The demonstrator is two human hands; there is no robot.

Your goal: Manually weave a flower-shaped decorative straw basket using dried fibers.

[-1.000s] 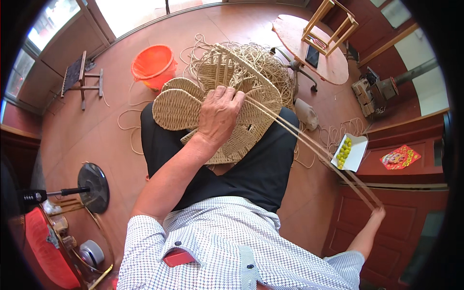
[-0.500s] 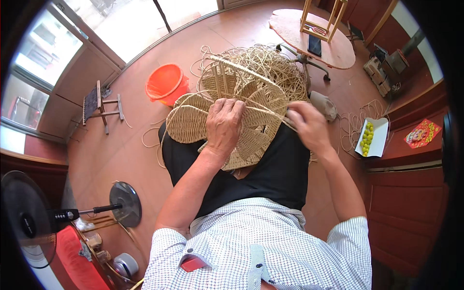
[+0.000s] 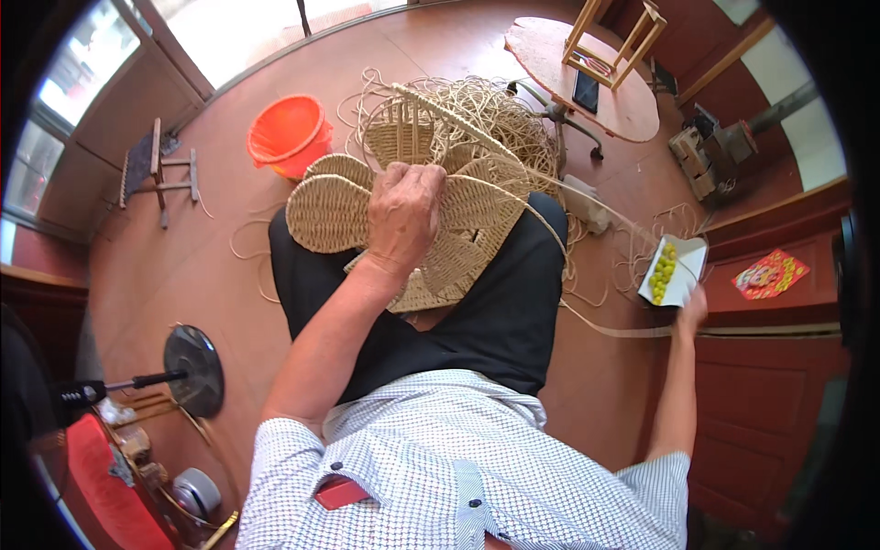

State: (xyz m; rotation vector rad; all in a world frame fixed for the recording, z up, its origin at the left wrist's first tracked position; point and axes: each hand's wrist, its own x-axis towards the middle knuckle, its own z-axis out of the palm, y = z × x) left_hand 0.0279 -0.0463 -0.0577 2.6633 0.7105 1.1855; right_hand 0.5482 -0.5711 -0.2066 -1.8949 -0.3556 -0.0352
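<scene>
A woven straw-coloured cord piece [image 3: 330, 214] with several rounded, petal-like panels lies across my lap. My left hand [image 3: 403, 213] is closed on its middle, fingers curled over the top where strands meet; what lies under the fingers is hidden. My right hand [image 3: 694, 308] is stretched far out to the right, beside a white tray, closed and a little blurred. A pale cord [image 3: 616, 331] runs from the woven piece to this hand. A thick braided edge [image 3: 458, 119] slants across the far side of the piece.
A heap of loose cord [image 3: 513, 110] lies beyond my knees, with an orange bucket [image 3: 291, 137] to its left. The white tray [image 3: 683, 284] carries green fruit. A low wooden stool [image 3: 158, 174], a round table [image 3: 632, 110] and a fan base [image 3: 194, 371] stand around.
My right hand has swung from the woven piece out to the far right, drawing the cord with it. My left hand keeps its hold. The whole view has shifted slightly.
</scene>
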